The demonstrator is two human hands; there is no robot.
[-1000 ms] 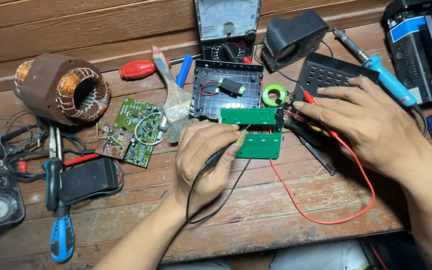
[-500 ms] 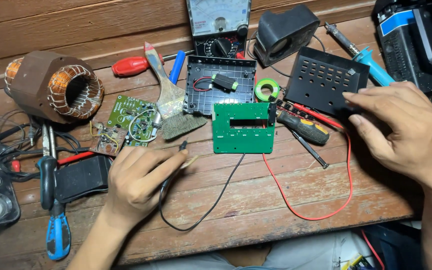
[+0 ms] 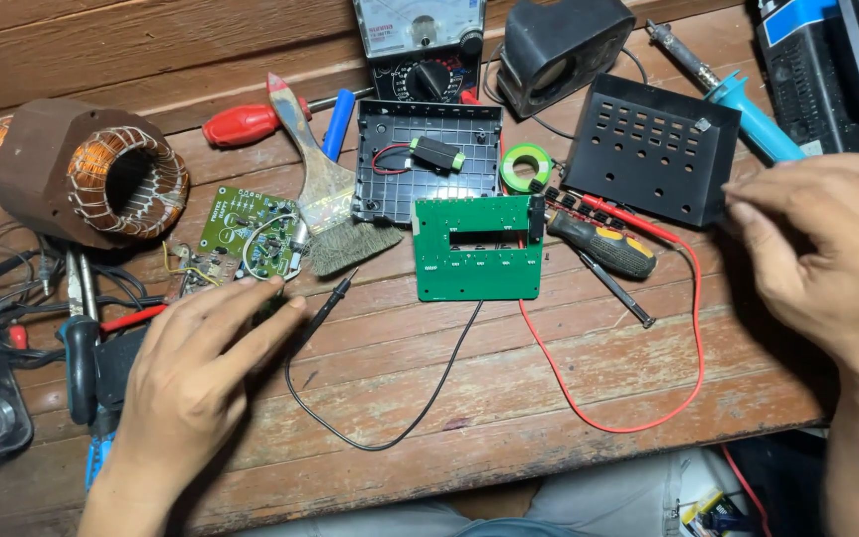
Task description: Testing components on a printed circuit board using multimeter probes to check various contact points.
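— What do we have in our hands at this point?

— Nothing, as far as we can see. Our left hand [image 3: 201,363] lies flat on the wooden bench [image 3: 509,398], fingers spread and loose, fingertips just beside the black probe [image 3: 335,298], which lies on the planks with its lead curling toward the green circuit board [image 3: 477,249]. We can't tell whether a fingertip touches the probe.

— And the other one?

— Our right hand [image 3: 827,254] hovers at the right edge, fingers curled loosely, thumb and forefinger close together near the corner of the black perforated cover [image 3: 653,149]. It grips nothing we can make out.

— So where does the work stand?

— We judge it partway through. The casing is already apart: the black back shell [image 3: 428,164] lies open above the green board, the perforated cover sits off to the right, and the board lies bare between them. The red lead [image 3: 648,398] loops across the planks, and a black-and-yellow screwdriver [image 3: 603,247] lies just right of the board. Both probes are off the board, so no measuring is under way.

— Anything else about us?

— The analogue meter [image 3: 420,35] at the top, a paintbrush [image 3: 325,199], a small green board [image 3: 251,234] near our left fingers, and a copper-wound stator [image 3: 86,174] further left.
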